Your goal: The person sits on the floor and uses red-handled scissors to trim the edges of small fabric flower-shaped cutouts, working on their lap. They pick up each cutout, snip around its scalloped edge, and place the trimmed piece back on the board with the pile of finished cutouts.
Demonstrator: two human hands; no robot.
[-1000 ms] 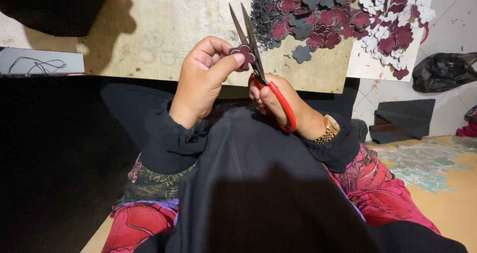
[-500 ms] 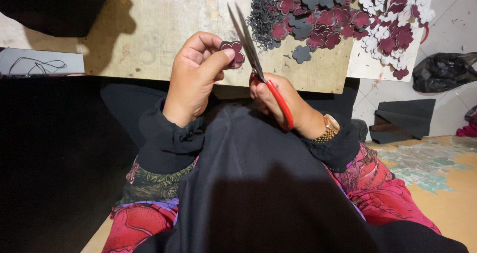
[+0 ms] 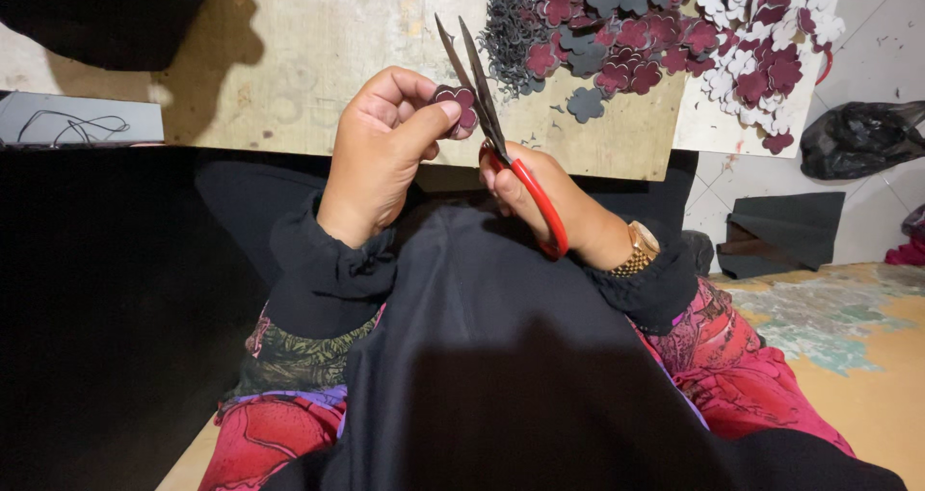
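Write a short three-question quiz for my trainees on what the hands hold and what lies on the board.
1. True or false: the scissors are in the left hand.
2. What does the left hand pinch? A) a maroon flower-shaped piece B) a black bag C) a watch
3. Fill in: the cut pieces are piled on the board on the ____ side of the view.

Key: 1. False, the right hand holds them by the red handles. 2. A, the piece sits at the open blades. 3. Right.
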